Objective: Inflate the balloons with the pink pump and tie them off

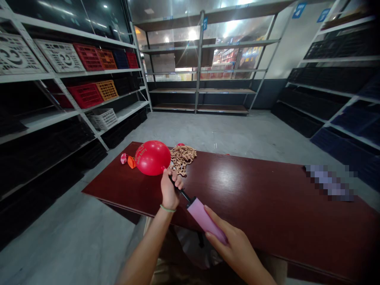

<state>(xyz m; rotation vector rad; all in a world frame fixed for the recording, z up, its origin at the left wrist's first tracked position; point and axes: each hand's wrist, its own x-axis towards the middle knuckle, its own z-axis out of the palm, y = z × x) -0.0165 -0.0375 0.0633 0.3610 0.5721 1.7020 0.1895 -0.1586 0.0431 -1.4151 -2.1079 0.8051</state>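
A red inflated balloon (152,157) rests above the dark red table (267,198), its neck fitted on the black nozzle of a pink hand pump (204,219). My left hand (170,189) is closed around the balloon's neck and the pump's nozzle. My right hand (234,247) is wrapped round the rear of the pink pump body, near the table's front edge. A green band sits on my left wrist.
A heap of tan chain-like pieces (181,157) and small deflated balloons (127,160) lie at the table's far left. Metal shelves with red, orange and white crates (86,95) line the left wall; dark shelves stand right and behind. A blurred patch (329,182) lies on the table's right.
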